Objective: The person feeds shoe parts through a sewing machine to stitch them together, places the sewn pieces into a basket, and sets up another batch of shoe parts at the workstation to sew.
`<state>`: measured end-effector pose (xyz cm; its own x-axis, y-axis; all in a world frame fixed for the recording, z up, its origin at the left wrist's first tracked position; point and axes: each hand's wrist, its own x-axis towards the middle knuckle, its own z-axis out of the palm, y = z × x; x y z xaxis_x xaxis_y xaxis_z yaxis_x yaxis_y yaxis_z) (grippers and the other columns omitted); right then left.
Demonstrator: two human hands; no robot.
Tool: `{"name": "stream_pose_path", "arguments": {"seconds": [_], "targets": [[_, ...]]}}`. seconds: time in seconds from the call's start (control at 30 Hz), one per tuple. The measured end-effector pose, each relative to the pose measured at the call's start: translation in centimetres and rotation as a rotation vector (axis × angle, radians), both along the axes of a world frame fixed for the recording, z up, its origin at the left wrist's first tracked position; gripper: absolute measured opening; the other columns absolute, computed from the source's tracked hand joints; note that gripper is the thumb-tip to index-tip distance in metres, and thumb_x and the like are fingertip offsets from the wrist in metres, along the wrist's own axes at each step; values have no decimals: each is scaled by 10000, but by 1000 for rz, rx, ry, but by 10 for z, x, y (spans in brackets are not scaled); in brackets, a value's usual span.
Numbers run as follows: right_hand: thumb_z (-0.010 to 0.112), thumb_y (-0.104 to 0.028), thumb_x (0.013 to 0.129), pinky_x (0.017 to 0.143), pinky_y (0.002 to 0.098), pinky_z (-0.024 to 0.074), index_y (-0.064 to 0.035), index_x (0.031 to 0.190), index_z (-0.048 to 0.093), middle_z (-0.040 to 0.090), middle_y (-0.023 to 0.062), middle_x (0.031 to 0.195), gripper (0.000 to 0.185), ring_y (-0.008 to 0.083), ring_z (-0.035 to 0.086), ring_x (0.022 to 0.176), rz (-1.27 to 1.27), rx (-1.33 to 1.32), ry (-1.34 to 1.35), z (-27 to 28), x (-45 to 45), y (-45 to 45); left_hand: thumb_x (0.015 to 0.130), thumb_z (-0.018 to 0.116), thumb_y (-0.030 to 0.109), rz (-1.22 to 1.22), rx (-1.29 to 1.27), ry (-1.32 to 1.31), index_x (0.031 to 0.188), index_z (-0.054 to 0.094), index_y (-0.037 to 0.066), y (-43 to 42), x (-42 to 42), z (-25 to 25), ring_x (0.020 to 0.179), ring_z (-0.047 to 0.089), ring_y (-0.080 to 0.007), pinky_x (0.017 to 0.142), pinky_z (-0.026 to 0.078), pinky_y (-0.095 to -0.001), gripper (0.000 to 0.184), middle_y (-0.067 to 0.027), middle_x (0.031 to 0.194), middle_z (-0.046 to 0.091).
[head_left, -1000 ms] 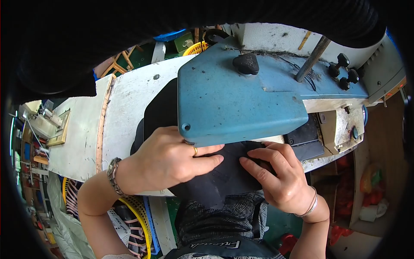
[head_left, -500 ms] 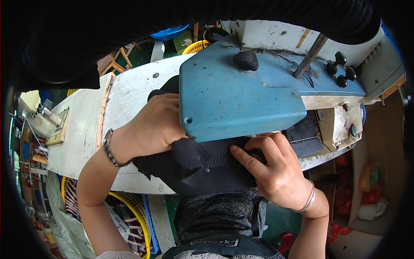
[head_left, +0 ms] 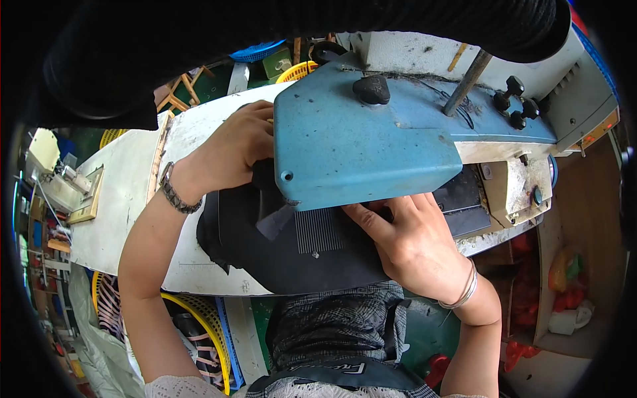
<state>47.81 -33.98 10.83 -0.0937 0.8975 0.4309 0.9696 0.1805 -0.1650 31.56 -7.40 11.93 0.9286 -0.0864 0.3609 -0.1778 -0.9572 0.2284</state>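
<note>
A large black sheet of material (head_left: 318,275) lies under the blue head of a sewing machine (head_left: 365,146). On it shows a patch of close parallel lines (head_left: 320,232). My left hand (head_left: 245,149) is bent at the left side of the machine head, closed on a raised part of the black material; its fingertips are partly hidden behind the head. A narrow black flap (head_left: 272,222) stands up below that hand. My right hand (head_left: 408,235) rests on the sheet right of the lined patch, thumb apart, other fingertips hidden under the head. The needle is out of sight.
A white table (head_left: 192,126) carries the machine. Yellow baskets (head_left: 206,312) with strappy items stand low at the left. Wooden shelving (head_left: 557,278) with red and orange bags is at the right. A thick black hose (head_left: 298,26) crosses the top of the view.
My left hand has moved up and away along the machine's side. The black flap has shifted left, so more of the lined patch shows. My right hand stays on the sheet.
</note>
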Motion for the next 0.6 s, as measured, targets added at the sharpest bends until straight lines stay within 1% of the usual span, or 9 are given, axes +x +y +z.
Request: {"name": "stream_pose_path", "arguments": {"seconds": [0.1, 0.2, 0.27, 0.33, 0.4, 0.47, 0.53, 0.57, 0.6], "targets": [[695, 67, 710, 905, 459, 489, -47, 1236, 731, 615, 159, 1090, 540, 338, 597, 997, -5, 37, 60, -2, -1, 0, 560, 661, -143, 68, -43, -25, 974, 792, 75, 6, 3, -2, 1180, 622, -345, 1101, 431, -457, 486, -101, 1060, 756], [715, 10, 713, 911, 457, 471, 7, 1184, 715, 590, 134, 979, 471, 315, 576, 993, 17, 59, 97, -7, 0, -3, 583, 698, -139, 98, -53, -79, 986, 786, 84, 20, 2, -3, 1187, 633, -317, 1045, 468, -432, 468, -80, 1109, 757], [742, 14, 702, 769, 394, 507, 5, 1139, 727, 599, 103, 913, 437, 278, 595, 857, 36, 197, 101, -5, -3, -5, 657, 754, -69, 82, 68, -184, 1012, 781, 96, 38, -14, -4, 1200, 656, -291, 1021, 484, -413, 392, -73, 1166, 756], [746, 13, 696, 700, 361, 515, 12, 1136, 726, 614, 78, 893, 440, 250, 597, 782, 50, 304, 147, -11, -15, -23, 735, 736, -14, 248, 139, -307, 1025, 781, 99, 48, -63, -5, 1200, 670, -289, 1021, 485, -415, 314, -70, 1196, 754], [722, 10, 702, 664, 329, 529, 29, 1163, 718, 638, 49, 887, 462, 209, 596, 731, 312, 376, 263, -30, -35, -44, 797, 701, 20, 506, 304, -467, 1026, 786, 106, 52, -130, -24, 1188, 679, -297, 1014, 489, -420, 259, -62, 1191, 759], [676, -4, 725, 745, 324, 560, 39, 1197, 706, 671, 64, 954, 475, 206, 642, 822, 528, 311, 271, -49, -65, -43, 812, 691, 32, 764, 493, -434, 1013, 795, 128, 64, -211, -75, 1206, 671, -292, 1049, 468, -409, 246, -63, 1173, 765], [631, -24, 750, 827, 341, 575, 40, 1252, 678, 691, 101, 1022, 509, 232, 682, 927, 564, 192, 207, -78, -94, -22, 810, 761, 143, 779, 222, 159, 1197, 758, 162, 79, -296, -136, 1330, 578, -348, 1145, 374, -469, 387, -109, 1344, 686], [640, -53, 778, 879, 358, 574, 39, 1294, 647, 699, 140, 1099, 524, 251, 693, 1011, 543, 180, 211, -94, -104, -5, 782, 805, 216, 887, 50, 391, 1334, 663, 201, 48, -302, -132, 1406, 473, -384, 1179, 302, -512, 570, -129, 1447, 594], [623, -59, 875, 920, 397, 563, 24, 1297, 639, 698, 171, 1155, 430, 261, 691, 1062, 418, 78, 146, -99, -111, 10, 755, 849, 290, 982, -137, 618, 1472, 568, 239, 17, -293, -124, 1481, 369, -421, 1212, 229, -555, 772, -148, 1550, 502]]}}
